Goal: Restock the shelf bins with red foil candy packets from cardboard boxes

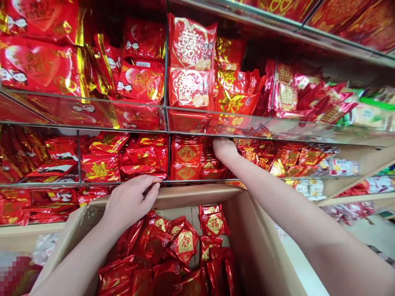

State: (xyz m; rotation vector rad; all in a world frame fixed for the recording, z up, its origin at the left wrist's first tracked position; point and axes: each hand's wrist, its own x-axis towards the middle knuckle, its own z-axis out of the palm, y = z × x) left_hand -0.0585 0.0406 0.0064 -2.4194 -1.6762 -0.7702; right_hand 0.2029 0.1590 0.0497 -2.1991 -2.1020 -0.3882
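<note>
My left hand (132,201) is over the far left part of an open cardboard box (262,242), by the clear shelf lip. Its fingers are loosely bent, with a gap between thumb and forefinger and nothing visible in it. Red and gold snack packets (185,242) lie loose inside the box below. Reaching under the upper shelf, my right hand (225,149) is in a lower shelf compartment, beside stacked red packets (187,154) of a similar kind. The fingers of that hand are hidden, so what they touch cannot be made out.
Larger red packets (43,61) fill the upper shelf behind a clear lip (200,121). Thin dividers split the shelves into compartments. Small red packets (101,166) stand left of my reach. White packets (342,166) and a wooden shelf panel (361,172) are at the right.
</note>
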